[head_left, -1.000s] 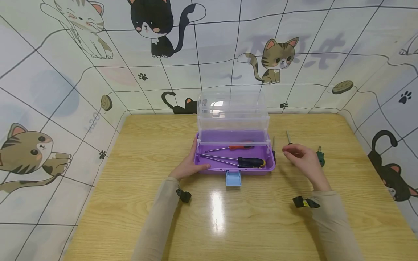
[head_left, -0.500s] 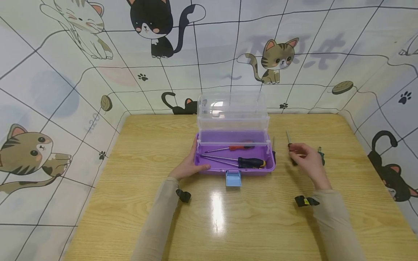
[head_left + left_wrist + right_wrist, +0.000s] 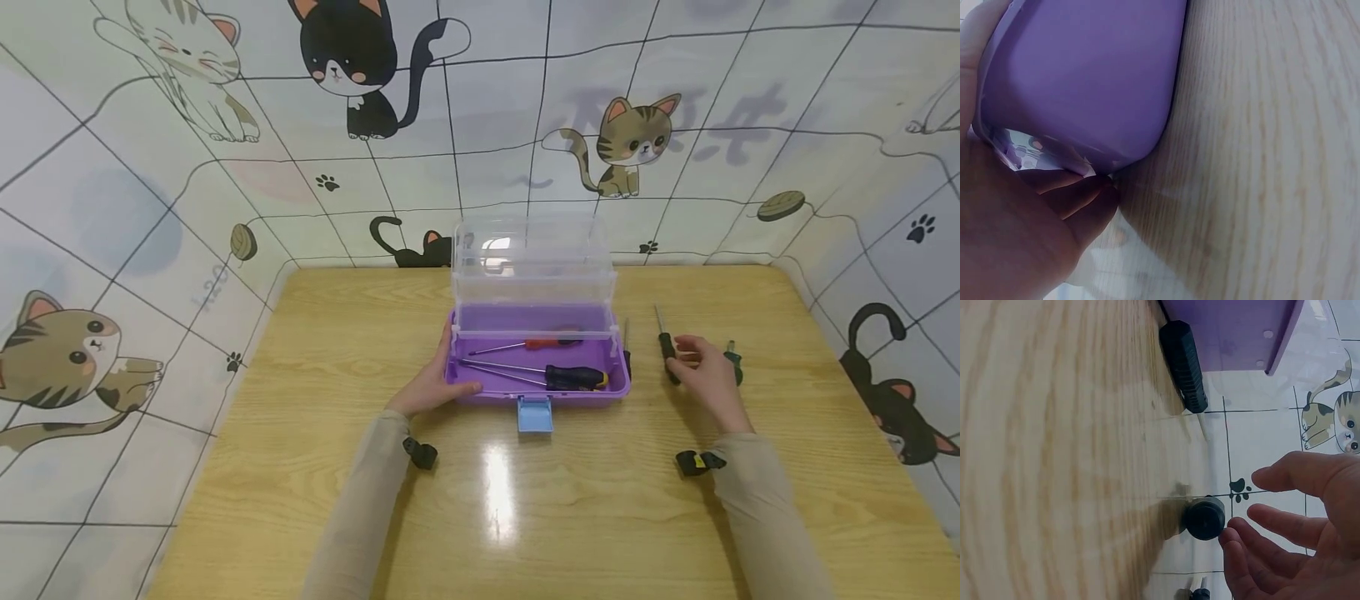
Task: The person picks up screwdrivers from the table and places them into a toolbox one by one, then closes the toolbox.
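Observation:
A purple toolbox [image 3: 480,398] stands on the table with its clear lid [image 3: 534,250] raised. My left hand [image 3: 429,385] grips its left end, thumb over the front rim and fingers against the side wall. Inside lie a red-handled screwdriver [image 3: 540,342] and a large black-handled screwdriver [image 3: 573,378], with another thin shaft beside it. My right hand [image 3: 707,377] is beside a black-handled screwdriver [image 3: 667,350] on the table. In the right wrist view its thumb and fingers [image 3: 1285,472] are apart, the lower fingertips close to the handle end [image 3: 1205,519]; contact is unclear.
Another black-handled screwdriver [image 3: 627,354] lies against the toolbox's right side. A short green-handled screwdriver [image 3: 734,363] lies right of my right hand. The blue latch [image 3: 535,415] hangs at the toolbox front. A cat-patterned cloth wall [image 3: 495,179] borders the table.
My right hand has moved slightly right, from left of the loose black-handled screwdriver to its right side, uncovering the handle. The left hand has stayed on the toolbox. The view has tilted slightly.

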Demonstrator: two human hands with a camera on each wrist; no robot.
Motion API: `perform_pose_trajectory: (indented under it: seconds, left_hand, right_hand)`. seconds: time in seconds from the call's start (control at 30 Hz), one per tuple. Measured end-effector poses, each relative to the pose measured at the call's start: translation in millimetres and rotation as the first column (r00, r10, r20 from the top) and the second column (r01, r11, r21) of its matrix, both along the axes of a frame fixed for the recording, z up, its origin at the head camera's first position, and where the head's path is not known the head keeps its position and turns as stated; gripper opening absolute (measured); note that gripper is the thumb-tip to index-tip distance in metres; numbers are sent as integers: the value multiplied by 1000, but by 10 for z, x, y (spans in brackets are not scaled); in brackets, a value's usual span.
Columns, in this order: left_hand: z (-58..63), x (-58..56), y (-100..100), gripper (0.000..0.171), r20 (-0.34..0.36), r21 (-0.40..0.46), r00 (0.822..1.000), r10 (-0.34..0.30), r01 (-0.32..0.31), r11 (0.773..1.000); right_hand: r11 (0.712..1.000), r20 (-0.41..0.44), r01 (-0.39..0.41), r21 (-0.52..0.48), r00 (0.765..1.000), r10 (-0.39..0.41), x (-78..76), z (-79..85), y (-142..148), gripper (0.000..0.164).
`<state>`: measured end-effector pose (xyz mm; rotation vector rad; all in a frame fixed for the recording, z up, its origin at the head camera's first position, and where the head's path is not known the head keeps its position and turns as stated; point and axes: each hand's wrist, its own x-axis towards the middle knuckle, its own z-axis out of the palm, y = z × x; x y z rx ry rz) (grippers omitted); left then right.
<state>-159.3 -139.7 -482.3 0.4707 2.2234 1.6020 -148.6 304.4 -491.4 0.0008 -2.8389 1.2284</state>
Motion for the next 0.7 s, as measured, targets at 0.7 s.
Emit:
perform_pose_trajectory:
  seconds: [0.7]
  left_hand:
    - [-238,-44,-40,123,-15,-4,999,51,-51,999]
  right_hand:
    - [991,124,-6,130,992,-10,-151,-75,-45,52]
